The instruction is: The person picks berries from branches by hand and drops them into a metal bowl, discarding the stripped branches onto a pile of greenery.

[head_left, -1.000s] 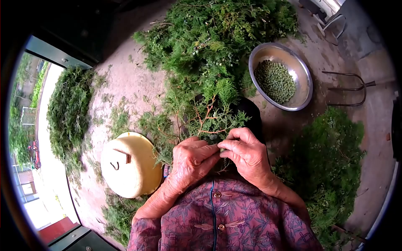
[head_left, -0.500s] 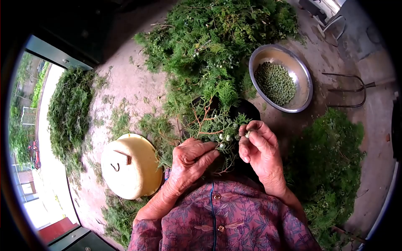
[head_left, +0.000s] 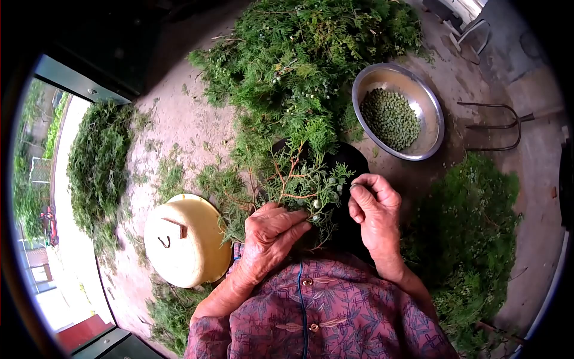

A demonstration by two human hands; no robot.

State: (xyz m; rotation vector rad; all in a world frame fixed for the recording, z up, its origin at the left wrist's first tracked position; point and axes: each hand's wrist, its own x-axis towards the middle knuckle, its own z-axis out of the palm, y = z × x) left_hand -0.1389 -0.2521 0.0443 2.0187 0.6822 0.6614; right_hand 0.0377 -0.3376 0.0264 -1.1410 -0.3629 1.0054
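Note:
My left hand (head_left: pixel 272 234) pinches a leafy green sprig (head_left: pixel 293 179) with reddish-brown stems in front of my lap. Pale round cones (head_left: pixel 316 204) show on the sprig just right of my left fingertips. My right hand (head_left: pixel 376 209) is raised to the right of the sprig, apart from it, with thumb and fingers closed together; whatever they hold, if anything, is hidden. A metal bowl (head_left: pixel 435 134) up to the right contains many small green cones (head_left: pixel 391 119).
A large heap of green branches (head_left: pixel 299 54) lies ahead, with more piles at the left (head_left: pixel 101 161) and lower right (head_left: pixel 472 239). An overturned yellow basin (head_left: pixel 191 245) sits left of my arm. A metal fork (head_left: pixel 502 125) lies at the far right.
My right hand has moved slightly right, away from the sprig, and its fingers have closed together. Fewer pale cones show by my left fingertips.

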